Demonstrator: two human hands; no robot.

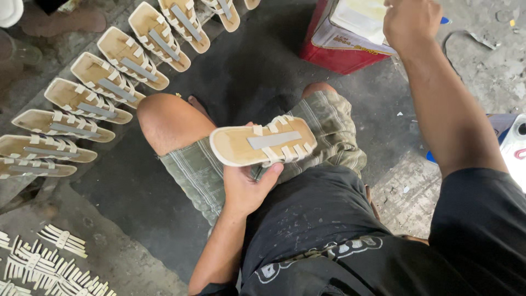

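My left hand (246,186) grips a tan sandal sole (263,142) from below, holding it flat over my lap. The sole has a white edge, white strap ends folded onto it and a grey strip along its middle. My right hand (410,22) is stretched out to the upper right, over the open top of a red and white tin can (342,35). Its fingers are closed around a thin tool with a blue tip (445,21); most of that tool is hidden by the hand.
A curved row of several similar soles (104,82) lies on the dark floor at the left. Loose white strap pieces (46,263) are piled at the bottom left. A blue and white object (509,140) sits at the right edge. Someone's foot (63,19) shows top left.
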